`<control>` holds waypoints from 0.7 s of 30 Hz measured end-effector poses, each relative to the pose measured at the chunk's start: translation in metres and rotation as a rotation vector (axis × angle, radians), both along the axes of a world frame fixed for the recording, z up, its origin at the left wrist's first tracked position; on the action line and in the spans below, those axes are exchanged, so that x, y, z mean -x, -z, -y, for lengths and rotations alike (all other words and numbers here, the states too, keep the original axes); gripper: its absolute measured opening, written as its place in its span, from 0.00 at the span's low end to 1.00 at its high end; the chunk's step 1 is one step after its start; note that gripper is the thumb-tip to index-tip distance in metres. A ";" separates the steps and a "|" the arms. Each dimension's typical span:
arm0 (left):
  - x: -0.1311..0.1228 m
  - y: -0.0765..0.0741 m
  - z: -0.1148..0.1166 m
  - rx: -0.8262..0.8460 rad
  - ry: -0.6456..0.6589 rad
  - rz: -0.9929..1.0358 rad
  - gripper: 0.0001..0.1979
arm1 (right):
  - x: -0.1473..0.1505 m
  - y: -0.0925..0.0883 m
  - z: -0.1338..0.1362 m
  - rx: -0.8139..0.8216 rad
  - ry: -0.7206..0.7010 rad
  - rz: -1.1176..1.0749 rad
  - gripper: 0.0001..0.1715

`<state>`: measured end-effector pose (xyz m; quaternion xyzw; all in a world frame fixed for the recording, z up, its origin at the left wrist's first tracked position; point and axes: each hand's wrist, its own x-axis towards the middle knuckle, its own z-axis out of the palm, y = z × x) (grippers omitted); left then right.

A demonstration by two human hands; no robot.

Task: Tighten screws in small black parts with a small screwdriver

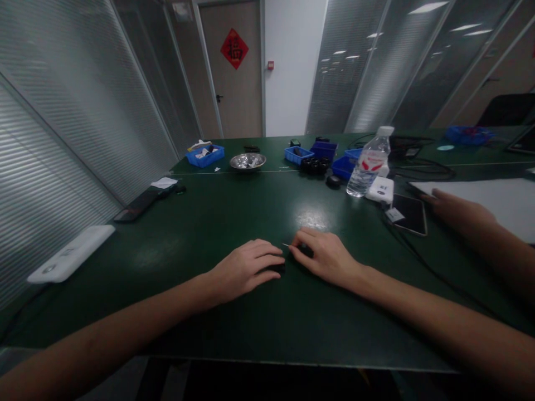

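My left hand [249, 267] rests low over the green table, its fingers curled around a small black object [276, 268]. Most of that object is hidden under the fingers, so its kind cannot be made out. Just to the right, my right hand [326, 253] grips a small screwdriver [306, 250] by its dark handle. The thin metal shaft sticks out past the fingertips to the left, toward the left hand. Its tip looks apart from the black object. Both hands are close together near the middle of the table.
A metal bowl [248, 162] with small pieces and a blue bin [205, 156] stand at the back. Farther right are a water bottle [369, 164], a phone [409, 214] and cables. Another person's hand [463, 211] touches a pale sheet. A white power bank-like device [71, 254] lies left.
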<state>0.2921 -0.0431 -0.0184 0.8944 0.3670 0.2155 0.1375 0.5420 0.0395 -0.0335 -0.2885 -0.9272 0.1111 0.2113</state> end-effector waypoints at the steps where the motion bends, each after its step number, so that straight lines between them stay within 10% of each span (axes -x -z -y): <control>1: 0.000 0.001 0.000 0.010 -0.008 0.001 0.15 | 0.000 0.000 0.000 0.001 0.000 0.002 0.10; 12: 0.046 0.002 -0.007 0.125 -0.114 -0.013 0.16 | -0.001 -0.002 0.000 0.018 0.012 0.017 0.11; 21: 0.220 -0.002 -0.035 0.155 -0.822 -0.139 0.24 | -0.001 -0.005 0.001 0.036 -0.005 0.003 0.11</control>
